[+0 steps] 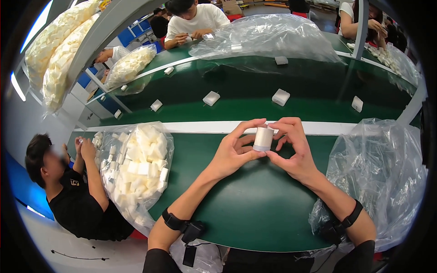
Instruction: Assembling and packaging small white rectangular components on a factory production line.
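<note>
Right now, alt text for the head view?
A person's left hand and right hand hold a small white block above a green table. A clear bag of cream blocks lies left, crumpled clear plastic right; white pieces sit spaced out beyond, with co-workers around.

left hand [234,152]: fingers [246,126] bent, pinching | right hand [295,152]: fingers bent, pinching | forearms [187,199] angled inward

a green worktop [255,209] adjoins a glossy green conveyor [182,110] along a white rail [200,128], grey metal framing [363,29] rising above, as a light strip [18,86] glows by the pale wall [20,123]
</note>
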{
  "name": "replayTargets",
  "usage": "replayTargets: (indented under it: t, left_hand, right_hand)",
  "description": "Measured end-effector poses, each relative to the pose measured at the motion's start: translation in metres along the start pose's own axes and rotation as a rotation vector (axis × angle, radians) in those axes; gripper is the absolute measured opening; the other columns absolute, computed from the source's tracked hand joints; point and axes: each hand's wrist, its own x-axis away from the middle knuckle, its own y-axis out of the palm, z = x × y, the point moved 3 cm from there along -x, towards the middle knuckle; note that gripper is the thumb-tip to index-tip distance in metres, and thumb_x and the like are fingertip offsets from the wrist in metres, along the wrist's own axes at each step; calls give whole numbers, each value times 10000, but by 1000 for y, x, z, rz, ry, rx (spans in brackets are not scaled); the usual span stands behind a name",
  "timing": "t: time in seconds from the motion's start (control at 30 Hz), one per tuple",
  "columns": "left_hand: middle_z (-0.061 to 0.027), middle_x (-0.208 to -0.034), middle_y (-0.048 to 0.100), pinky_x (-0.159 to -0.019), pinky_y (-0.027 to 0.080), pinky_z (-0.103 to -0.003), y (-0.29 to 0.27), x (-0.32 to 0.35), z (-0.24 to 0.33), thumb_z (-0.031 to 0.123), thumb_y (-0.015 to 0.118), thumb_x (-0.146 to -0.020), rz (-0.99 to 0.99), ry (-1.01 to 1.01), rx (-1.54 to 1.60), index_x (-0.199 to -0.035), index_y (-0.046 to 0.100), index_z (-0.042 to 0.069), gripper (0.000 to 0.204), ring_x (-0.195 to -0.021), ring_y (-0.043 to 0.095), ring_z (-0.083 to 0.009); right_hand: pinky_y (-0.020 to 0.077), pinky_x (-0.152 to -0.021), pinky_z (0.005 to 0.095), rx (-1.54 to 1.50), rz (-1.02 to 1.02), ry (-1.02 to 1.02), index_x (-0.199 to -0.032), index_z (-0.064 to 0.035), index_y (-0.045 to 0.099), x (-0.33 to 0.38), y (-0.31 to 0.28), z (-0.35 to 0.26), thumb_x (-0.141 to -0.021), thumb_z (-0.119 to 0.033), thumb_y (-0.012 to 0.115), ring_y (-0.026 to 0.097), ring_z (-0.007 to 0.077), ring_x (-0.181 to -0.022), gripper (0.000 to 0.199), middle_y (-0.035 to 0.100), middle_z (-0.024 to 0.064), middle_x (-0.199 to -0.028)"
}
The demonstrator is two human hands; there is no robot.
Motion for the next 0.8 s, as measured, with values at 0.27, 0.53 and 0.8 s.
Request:
replayTargets:
  t: [0.27, 0.53, 0.8]
  left_hand:
    - [-84, -1339, 448, -874, 611, -301, -8, 0, -10, -51, 816, -782, -14, 118, -158, -1440, 496, 46, 738, -1091, 615, -204]
    - [-59, -1306, 448, -909, 596, -334, -10, 0, -6, -62, 831, -753, -34, 111, -57, -1392, 555, 38, 704, -1116, 589, -185]
    - [-79, -1216, 503, -840, 560, -319, -11, 4, -12, -38, 814, -778, -4, 235, -197, -836, 544, 41, 287, -1098, 585, -181]
  right_hand:
    - [539, -756, 296, -103, -62, 63, -1407, -61, 514, -2, 7, -8, -786, -10, 741, 604, 187, -1021, 664, 460, 114, -1309]
    - [564, -792, 309, -265, -46, 133, -1368, -31, 519, -1, 10, 4, -798, 14, 720, 625, 195, -1035, 606, 500, 102, -1288]
    - [578, -798, 304, -269, -58, 181, -1338, -12, 526, -1, 10, 3, -789, 21, 735, 638, 184, -1022, 589, 539, 102, -1228]
